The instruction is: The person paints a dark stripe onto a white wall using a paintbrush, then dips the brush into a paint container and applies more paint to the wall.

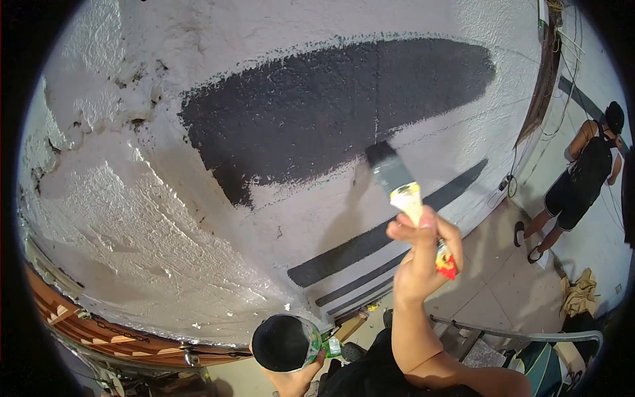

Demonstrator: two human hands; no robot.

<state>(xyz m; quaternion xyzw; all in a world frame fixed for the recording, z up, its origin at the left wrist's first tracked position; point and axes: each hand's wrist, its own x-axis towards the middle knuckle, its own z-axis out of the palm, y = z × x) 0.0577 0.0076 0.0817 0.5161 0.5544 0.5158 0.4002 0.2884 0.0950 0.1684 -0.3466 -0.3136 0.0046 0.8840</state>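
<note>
My right hand point(426, 248) grips a flat paintbrush point(405, 188) by its pale handle, which ends in a red tip. Dark paint coats the bristles, and they meet the wall at the lower edge of a large dark grey painted patch point(317, 106). Low in the view, my left hand point(297, 380) is wrapped round a round paint tub point(286, 344) with dark paint inside. Part of that hand is hidden behind the tub. Below the patch, several dark stripes point(383, 245) run across the white wall.
Rough, bumpy white wall point(119, 192) fills the left side. At the lower right is a metal rail point(522, 336). Another person point(589, 172) stands by the far wall on the right. A crumpled tan bag point(581, 293) and cables point(565, 79) are also there.
</note>
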